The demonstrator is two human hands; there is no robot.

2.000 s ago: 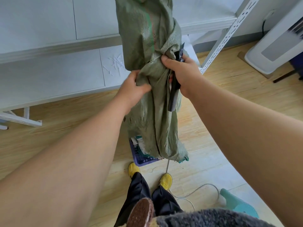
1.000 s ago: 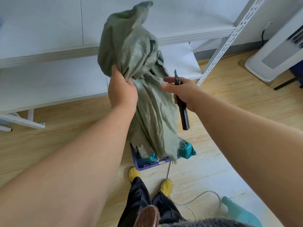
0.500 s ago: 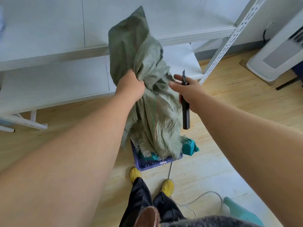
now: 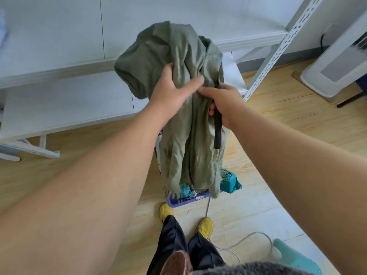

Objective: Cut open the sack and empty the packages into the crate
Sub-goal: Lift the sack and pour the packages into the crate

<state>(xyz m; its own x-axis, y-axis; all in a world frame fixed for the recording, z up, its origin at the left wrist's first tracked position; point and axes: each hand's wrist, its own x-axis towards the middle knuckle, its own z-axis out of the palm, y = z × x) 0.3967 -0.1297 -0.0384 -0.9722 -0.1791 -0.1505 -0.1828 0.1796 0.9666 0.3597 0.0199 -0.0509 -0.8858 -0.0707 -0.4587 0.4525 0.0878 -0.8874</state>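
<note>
Head view: left hand (image 4: 172, 91) grips bunched green sack (image 4: 184, 108), thumb and fingers curled into the cloth. Right hand (image 4: 222, 103) clasps black knife (image 4: 217, 133), fingertips touching the sack. Sack hangs over purple crate (image 4: 186, 199); teal packages (image 4: 230, 181) below its frayed mouth.

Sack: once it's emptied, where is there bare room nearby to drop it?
Bare wooden floor right of the sack, toward the white appliance; also the lower white shelf. Crowded: the crate with teal packages, by the feet.
</note>
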